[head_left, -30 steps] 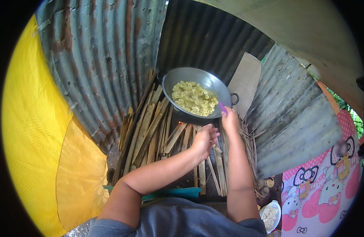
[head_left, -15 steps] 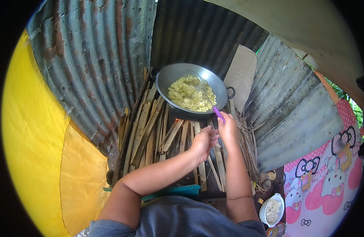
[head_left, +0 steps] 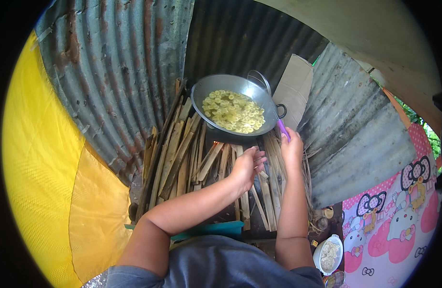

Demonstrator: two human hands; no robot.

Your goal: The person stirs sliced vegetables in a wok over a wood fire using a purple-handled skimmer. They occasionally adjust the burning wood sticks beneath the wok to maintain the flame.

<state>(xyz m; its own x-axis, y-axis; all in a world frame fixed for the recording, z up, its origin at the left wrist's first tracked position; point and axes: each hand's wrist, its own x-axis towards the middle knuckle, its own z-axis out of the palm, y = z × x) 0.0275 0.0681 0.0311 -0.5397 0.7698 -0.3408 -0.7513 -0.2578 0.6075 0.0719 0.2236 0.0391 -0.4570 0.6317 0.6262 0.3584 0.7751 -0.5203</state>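
Note:
A wide metal wok sits over a wood fire, holding many pale yellow-green slices in liquid. My right hand grips the purple handle of a wire skimmer, just right of the wok's near rim. The skimmer's round head is lifted over the wok's far right side and seems to carry nothing. My left hand hovers in front of the wok, over the firewood, fingers loosely apart and nothing in them.
Split firewood lies under and before the wok, with a small flame. Corrugated metal sheets and cardboard stand around it. A white tub of pale food is at lower right; yellow cloth hangs left.
My right hand has moved right, lifting the skimmer out from among the slices to the wok's right side. The slices lie flatter and more spread out. My left hand has hardly moved.

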